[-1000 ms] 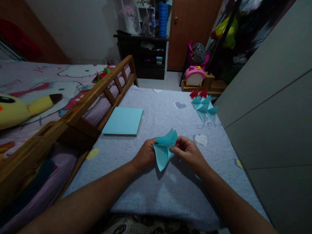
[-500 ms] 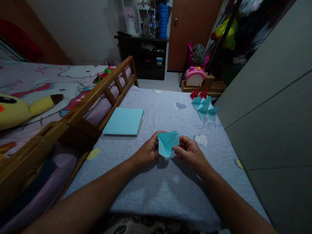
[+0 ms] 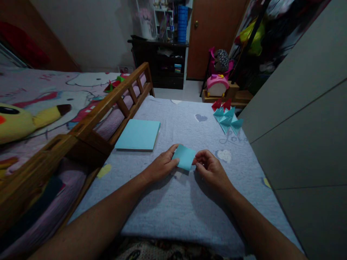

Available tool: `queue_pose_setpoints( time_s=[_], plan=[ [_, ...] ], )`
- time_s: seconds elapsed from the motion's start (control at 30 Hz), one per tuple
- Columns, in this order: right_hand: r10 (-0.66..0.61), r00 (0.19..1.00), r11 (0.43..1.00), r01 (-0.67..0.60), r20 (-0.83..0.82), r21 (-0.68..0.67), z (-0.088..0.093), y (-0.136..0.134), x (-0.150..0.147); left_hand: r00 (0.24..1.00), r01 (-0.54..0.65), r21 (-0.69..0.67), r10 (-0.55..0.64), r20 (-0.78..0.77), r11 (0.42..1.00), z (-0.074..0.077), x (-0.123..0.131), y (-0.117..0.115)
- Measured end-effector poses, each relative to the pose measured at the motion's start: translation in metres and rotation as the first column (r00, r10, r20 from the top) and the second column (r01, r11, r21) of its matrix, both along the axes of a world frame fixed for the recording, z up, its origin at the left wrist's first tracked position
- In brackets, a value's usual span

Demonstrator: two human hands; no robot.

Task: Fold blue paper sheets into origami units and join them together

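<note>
A small folded square of light-blue origami paper is held just above the bed, its flat face turned up toward me. My left hand grips its left side, thumb on top and fingers beneath. At the right edge, the curled fingers of my right hand meet the paper at their tips; how firmly they pinch it is hard to see. To the left lies a stack of light-blue paper sheets. Several folded blue paper shapes rest at the far right, with red folded paper shapes behind them.
A blue patterned sheet covers the bed. Along the left runs a wooden rail, with a yellow plush toy beyond it. A pale cabinet borders the right side. A dark shelf stands past the bed's far end.
The paper, previously opened out with a curved pocket, now lies flat as a square. My left thumb has come onto its top face, and my right thumb has moved off it.
</note>
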State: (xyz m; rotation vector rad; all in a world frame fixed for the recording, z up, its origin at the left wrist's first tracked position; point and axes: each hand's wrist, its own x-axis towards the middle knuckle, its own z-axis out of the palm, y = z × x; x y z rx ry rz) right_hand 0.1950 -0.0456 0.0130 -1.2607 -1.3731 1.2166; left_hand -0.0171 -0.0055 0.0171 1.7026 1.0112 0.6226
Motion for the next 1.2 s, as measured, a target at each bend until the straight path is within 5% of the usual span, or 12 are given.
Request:
queue_pose_setpoints(
  time_s=[0.2,0.37,0.5,0.7,0.97,1.2],
  plan=[
    [-0.022,0.999,1.0,0.023,0.046,-0.017,-0.005,0.002,0.001,0.963,-0.039,0.229,0.098,-0.251,0.973,-0.004,0.003,-0.003],
    [-0.108,0.935,0.987,0.061,0.337,0.146,-0.005,0.002,0.004,0.904,-0.039,0.591,0.28,-0.322,0.806,-0.015,0.005,-0.002],
    [-0.26,0.832,0.924,0.067,0.491,0.376,-0.01,0.005,0.008,0.904,0.042,0.584,0.217,-0.367,0.811,-0.019,0.006,-0.003],
    [-0.3,0.738,0.889,-0.014,0.605,0.458,-0.017,0.006,0.008,0.923,0.063,0.613,0.188,-0.336,0.787,-0.024,0.011,-0.001],
    [-0.11,0.68,0.894,-0.251,0.725,0.371,-0.011,0.003,-0.001,0.899,0.064,0.656,0.241,-0.364,0.752,-0.025,0.018,-0.001],
    [-0.064,0.623,0.902,-0.298,0.779,0.312,-0.014,0.004,-0.003,0.938,0.064,0.695,0.194,-0.287,0.716,-0.024,0.023,-0.003]
  ],
)
